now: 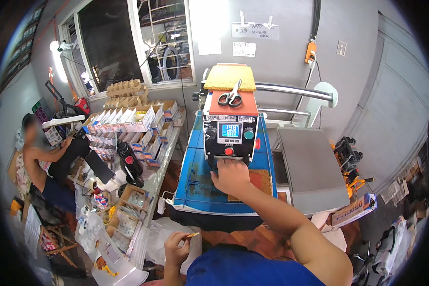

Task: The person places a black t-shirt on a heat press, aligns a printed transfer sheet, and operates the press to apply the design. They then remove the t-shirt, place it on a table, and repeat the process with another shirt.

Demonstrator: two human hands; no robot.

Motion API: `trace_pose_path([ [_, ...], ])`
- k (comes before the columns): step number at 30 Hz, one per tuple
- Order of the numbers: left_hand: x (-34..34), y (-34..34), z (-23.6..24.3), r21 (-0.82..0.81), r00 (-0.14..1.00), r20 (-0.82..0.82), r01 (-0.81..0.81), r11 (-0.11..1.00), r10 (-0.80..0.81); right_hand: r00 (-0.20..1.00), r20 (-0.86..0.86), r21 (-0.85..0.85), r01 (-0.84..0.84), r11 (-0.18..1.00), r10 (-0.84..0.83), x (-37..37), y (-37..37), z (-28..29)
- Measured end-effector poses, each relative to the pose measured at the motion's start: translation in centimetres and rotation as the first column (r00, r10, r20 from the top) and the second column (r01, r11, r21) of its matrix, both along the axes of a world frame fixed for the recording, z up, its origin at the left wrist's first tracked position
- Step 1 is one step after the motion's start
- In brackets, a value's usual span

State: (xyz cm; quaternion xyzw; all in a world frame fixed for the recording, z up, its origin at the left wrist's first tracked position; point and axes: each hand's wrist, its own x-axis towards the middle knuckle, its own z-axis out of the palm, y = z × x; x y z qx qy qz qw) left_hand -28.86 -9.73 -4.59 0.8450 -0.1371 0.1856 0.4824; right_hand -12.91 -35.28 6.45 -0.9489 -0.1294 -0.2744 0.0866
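Note:
In front of me stands a heat press (229, 152) with a black control panel, a lit blue display, a green knob and a red button. My right hand (231, 176) is closed at the front of its head, round what looks like a dark handle (212, 165), mostly hidden by my fingers. Low down near my body, my left hand (177, 247) pinches a small yellow piece (192, 235) between thumb and fingertips. Beneath the press lies a blue-covered table (188, 193), with a brown and orange pad (261, 183) partly behind my right forearm.
Black-handled scissors (231, 98) lie on top of the press beside a yellow pad (224, 76). At left, a table holds rows of small boxes (124, 119), a dark bottle (128, 159) and open trays (133, 196). Another person (38, 157) sits far left. A grey platen (314, 167) stands right.

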Motion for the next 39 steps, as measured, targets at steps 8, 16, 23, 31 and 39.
trace_pose_path([
  [8,1.5,-2.9,4.3,-0.12,0.982,0.078,0.181,0.976,-0.173,0.997,-0.082,-0.007,-0.009,1.0,0.008,0.3,-1.0,1.0],
  [16,3.7,-4.0,18.9,-0.288,0.777,0.531,0.54,0.791,-0.337,1.0,0.025,-0.046,-0.005,0.999,0.006,-0.9,-5.3,0.6],
  [23,4.4,-5.8,25.9,-0.129,0.45,0.697,0.845,0.519,-0.559,0.996,0.081,-0.103,0.044,0.994,-0.036,-3.6,-11.5,1.1],
  [31,3.5,-7.6,25.1,-0.079,0.151,0.718,0.987,0.137,-0.679,0.98,0.145,-0.072,0.15,0.986,-0.139,-6.5,-19.5,0.3],
  [39,3.4,-4.3,4.3,-0.756,0.577,-0.257,0.379,0.533,-0.775,0.868,0.131,-0.07,0.491,0.869,-0.48,-10.2,-26.8,0.0],
])
